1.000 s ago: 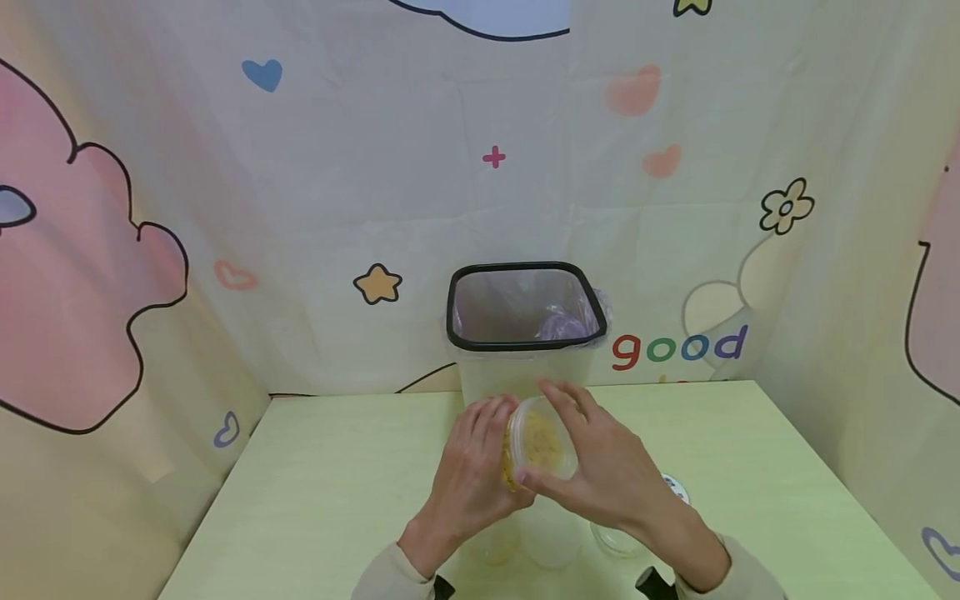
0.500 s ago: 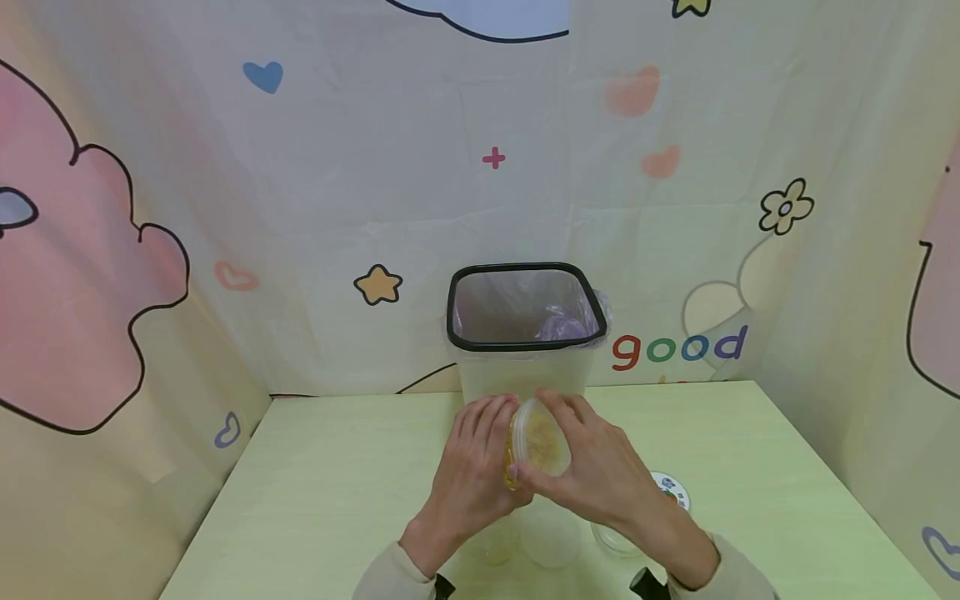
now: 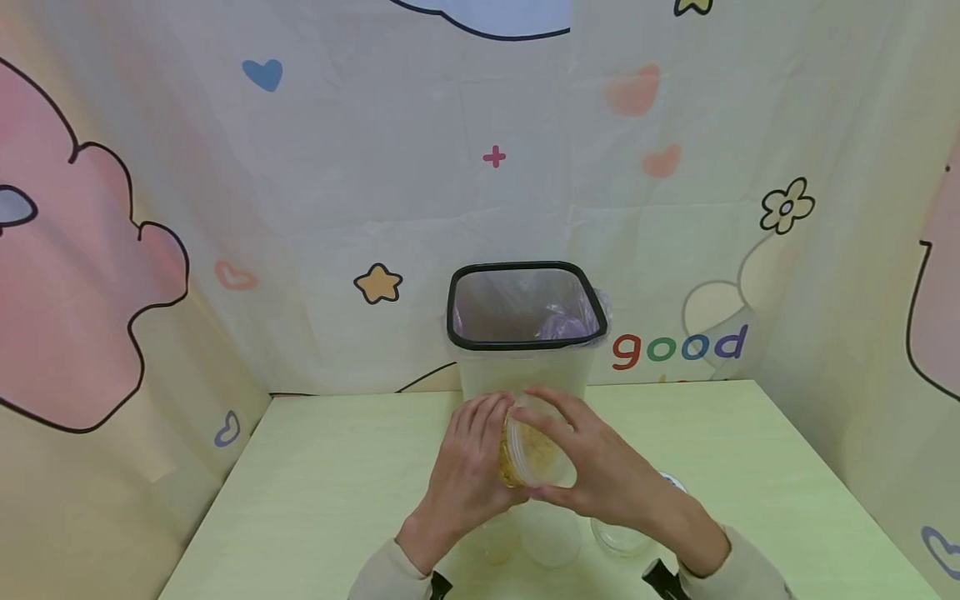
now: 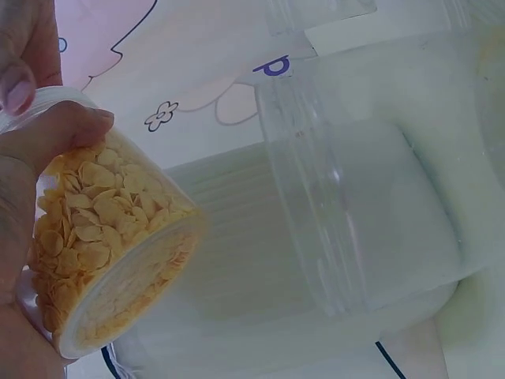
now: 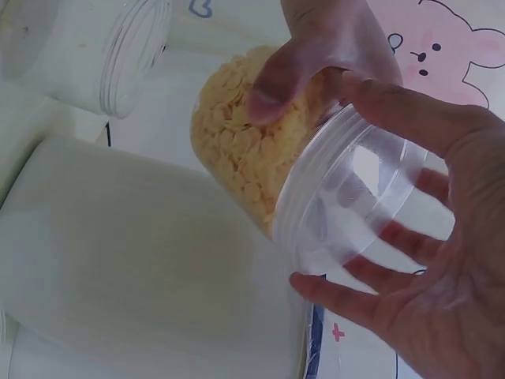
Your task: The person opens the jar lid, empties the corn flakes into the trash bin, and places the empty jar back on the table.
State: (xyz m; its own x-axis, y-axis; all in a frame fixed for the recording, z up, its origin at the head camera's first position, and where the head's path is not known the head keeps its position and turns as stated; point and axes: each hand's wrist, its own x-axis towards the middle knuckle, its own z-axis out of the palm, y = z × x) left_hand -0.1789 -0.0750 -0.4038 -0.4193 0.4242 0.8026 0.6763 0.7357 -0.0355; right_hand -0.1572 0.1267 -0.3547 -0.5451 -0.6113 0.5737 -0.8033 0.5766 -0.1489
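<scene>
So the right hand [image 3: 600, 458] had moved a bit since half a second before: its fingers sat more spread apart, and the forearm hid more of the white round printed disc [image 3: 673, 481] behind it. The jar had tipped slightly too.

The jar in question was a clear plastic cylinder [image 5: 237, 166], packed with thin, crinkly yellow flakes [image 4: 95, 205] pressed flat against its smooth wall. It was up in mid-air over the table, tilted on its side, with its clear, ridged round plastic lid [image 5: 347, 189] facing right. The left hand [image 3: 476, 458] was wrapped firmly round the body, fingers over the far side. The right hand had its fingers and thumb curved round the lid's rim, gripping it.

Below the hands, a clear, round, glassy-looking jar [image 3: 618, 537] stood on the pale yellow-green, smooth-topped table [image 3: 345, 467]. Behind the hands was a milky plastic bin [image 3: 527, 377] with a black rounded-corner rim and a crinkled, see-through purple liner [image 3: 562, 323]. Past that hung a pale, lightly creased cartoon-print cloth [image 3: 337, 167].
</scene>
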